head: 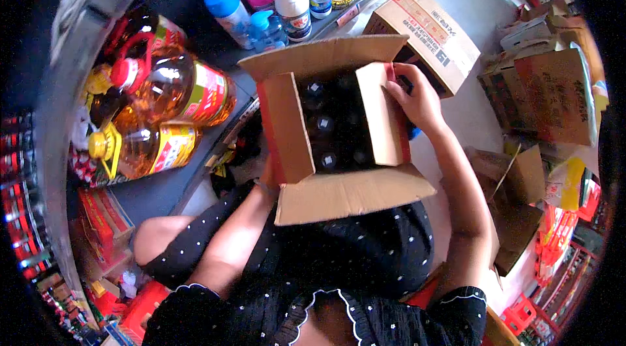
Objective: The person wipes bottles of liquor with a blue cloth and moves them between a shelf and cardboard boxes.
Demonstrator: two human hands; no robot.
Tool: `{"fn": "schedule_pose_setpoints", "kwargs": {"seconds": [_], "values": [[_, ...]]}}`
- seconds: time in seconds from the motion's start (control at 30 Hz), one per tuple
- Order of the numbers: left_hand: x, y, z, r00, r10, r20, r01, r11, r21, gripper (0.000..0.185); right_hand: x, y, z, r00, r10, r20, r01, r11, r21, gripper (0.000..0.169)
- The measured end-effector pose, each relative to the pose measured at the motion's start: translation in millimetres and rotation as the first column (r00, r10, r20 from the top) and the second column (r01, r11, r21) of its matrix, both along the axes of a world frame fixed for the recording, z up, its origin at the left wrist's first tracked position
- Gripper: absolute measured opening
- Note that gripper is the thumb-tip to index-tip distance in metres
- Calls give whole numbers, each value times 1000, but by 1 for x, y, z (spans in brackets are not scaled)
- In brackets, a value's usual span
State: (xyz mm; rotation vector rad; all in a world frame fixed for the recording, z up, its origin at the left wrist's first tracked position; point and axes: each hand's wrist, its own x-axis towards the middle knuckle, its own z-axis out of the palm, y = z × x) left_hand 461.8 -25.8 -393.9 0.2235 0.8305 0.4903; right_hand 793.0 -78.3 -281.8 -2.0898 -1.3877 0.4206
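An open cardboard box (337, 199) with red side edges is in front of me, its flaps spread outward. Inside are several dark bottles (324, 124), their round tops up; shadow hides their lower parts. With thumb and fingers, my right hand (415, 94) grips the upper right corner of the box, by the right flap. My left hand (269, 172) is against the outside of the left wall, its fingers hidden behind the cardboard.
Large oil bottles (195, 87) lie on a dark shelf (151, 197) at left. Cleaning-product bottles (293, 9) stand beyond the box. A closed carton (435, 33) sits at upper right on the pale floor (469, 111). More cartons (543, 92) and an open box (513, 209) are at right.
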Motion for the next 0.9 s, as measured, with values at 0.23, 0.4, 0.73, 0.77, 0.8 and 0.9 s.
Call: {"fn": "schedule_pose_setpoints", "kwargs": {"seconds": [0.23, 0.4, 0.73, 0.77, 0.8, 0.9], "values": [[-7, 44, 130, 858, 480, -184, 158, 93, 983, 30, -41, -83, 98, 901, 434, 24, -401, 851, -340, 23], [29, 24, 194, 845, 108, -523, 325, -881, 343, 38, -108, -109, 94, 691, 717, 94, -549, 605, -576, 40], [-71, 21, 157, 349, 511, -786, 893, -436, 113, 61, -138, -142, -34, 687, 486, 539, -285, 864, -415, 29], [-66, 6, 148, 274, 593, -758, 946, -310, 99, 78, -139, -145, -47, 683, 421, 597, -292, 906, -305, 28], [-66, -9, 137, 250, 555, -793, 955, -276, 108, 104, -139, -148, -57, 682, 348, 643, -295, 936, -194, 28], [-55, -47, 113, 165, 519, -839, 986, -88, 140, 134, -145, -138, -60, 720, 342, 604, -219, 937, -270, 31]]}}
